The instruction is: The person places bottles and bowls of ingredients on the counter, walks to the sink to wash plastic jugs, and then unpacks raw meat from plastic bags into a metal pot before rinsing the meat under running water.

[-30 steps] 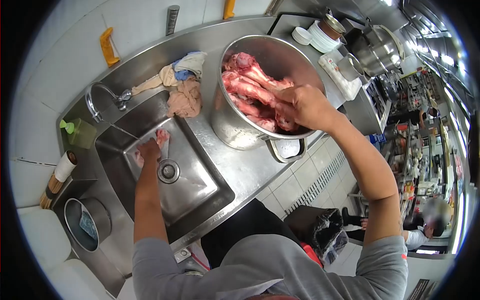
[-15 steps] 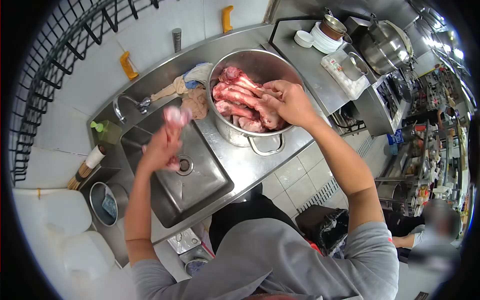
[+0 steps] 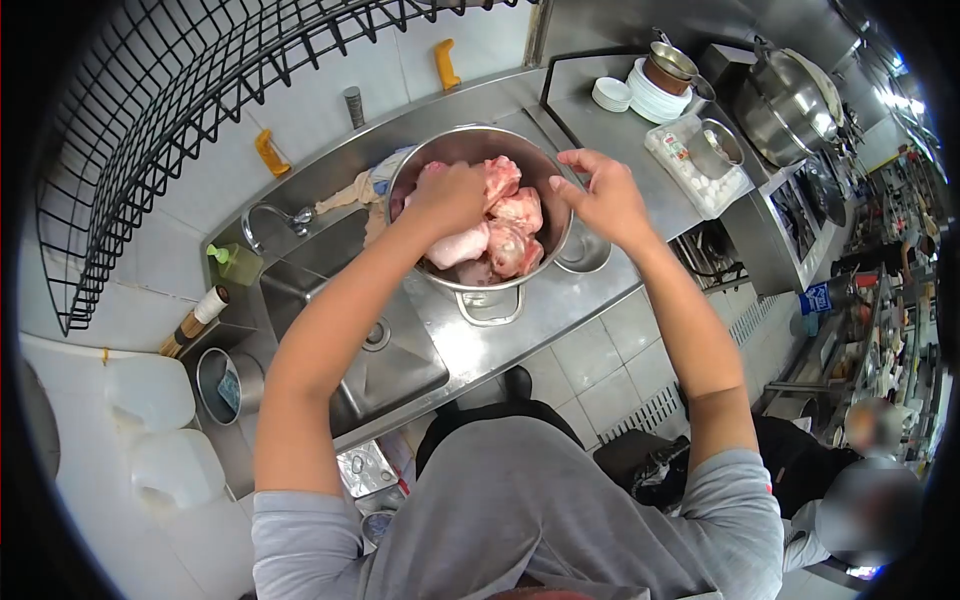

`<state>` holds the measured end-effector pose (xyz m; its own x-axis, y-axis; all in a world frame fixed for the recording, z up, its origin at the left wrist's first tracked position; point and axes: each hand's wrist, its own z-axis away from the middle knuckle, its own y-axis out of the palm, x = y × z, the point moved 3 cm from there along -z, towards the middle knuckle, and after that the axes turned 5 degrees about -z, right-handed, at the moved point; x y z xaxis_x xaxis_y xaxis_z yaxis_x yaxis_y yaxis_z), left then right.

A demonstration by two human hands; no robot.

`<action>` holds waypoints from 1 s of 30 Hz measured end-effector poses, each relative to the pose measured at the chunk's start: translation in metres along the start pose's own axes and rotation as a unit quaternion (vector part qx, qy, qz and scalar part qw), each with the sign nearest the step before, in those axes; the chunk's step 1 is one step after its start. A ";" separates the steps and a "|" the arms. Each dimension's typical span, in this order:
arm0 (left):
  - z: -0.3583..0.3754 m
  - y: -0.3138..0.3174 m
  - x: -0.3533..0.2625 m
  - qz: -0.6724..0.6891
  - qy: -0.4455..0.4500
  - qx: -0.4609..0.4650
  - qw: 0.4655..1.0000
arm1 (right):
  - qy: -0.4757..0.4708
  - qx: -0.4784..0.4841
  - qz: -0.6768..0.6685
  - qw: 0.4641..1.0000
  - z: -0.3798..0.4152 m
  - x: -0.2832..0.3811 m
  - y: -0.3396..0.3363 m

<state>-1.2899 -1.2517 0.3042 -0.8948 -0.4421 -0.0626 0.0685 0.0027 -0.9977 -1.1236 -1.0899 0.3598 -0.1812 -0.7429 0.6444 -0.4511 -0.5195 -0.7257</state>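
Observation:
A deep steel pot (image 3: 545,165) on the counter is filled with large raw meaty bones (image 3: 515,250), red and white with knobby ends. My left hand (image 3: 450,200) reaches in over the pot's left side, back upward, its fingers curled down around a bone among the others; the fingertips are hidden. At the right rim, my right hand (image 3: 612,205) is open and holds nothing, thumb and fingers apart. Beside the pot, below my right hand, lies a round steel bowl (image 3: 585,255).
Left of the pot are a sink (image 3: 400,365), a faucet (image 3: 265,222) and crumpled cloths (image 3: 350,195). A wire rack (image 3: 180,130) hangs above. Stacked white plates (image 3: 655,95) and a plastic tub (image 3: 695,165) stand right. People are at the lower right.
My left hand has moved from above the sink into the pot with its bone. My right hand has let go of the bones and drawn back to the rim. The bones lie differently.

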 end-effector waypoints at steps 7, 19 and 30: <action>0.041 0.031 -0.033 -0.127 0.036 -0.072 0.989 | -0.173 -0.017 0.086 0.981 -0.012 -0.008 0.031; 0.048 0.016 -0.025 0.087 0.090 -0.119 0.985 | 0.033 -0.080 -0.122 0.989 -0.011 -0.049 0.045; 0.107 -0.063 0.028 0.123 -0.052 -0.090 0.987 | -0.423 0.068 0.138 0.893 -0.025 0.044 0.061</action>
<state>-1.2718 -1.3603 0.3680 -0.8103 -0.4979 -0.3090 0.1900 0.2755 -0.9423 -1.1812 -1.1435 0.3505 0.4822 -0.8736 0.0659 -0.3705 -0.2715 -0.8883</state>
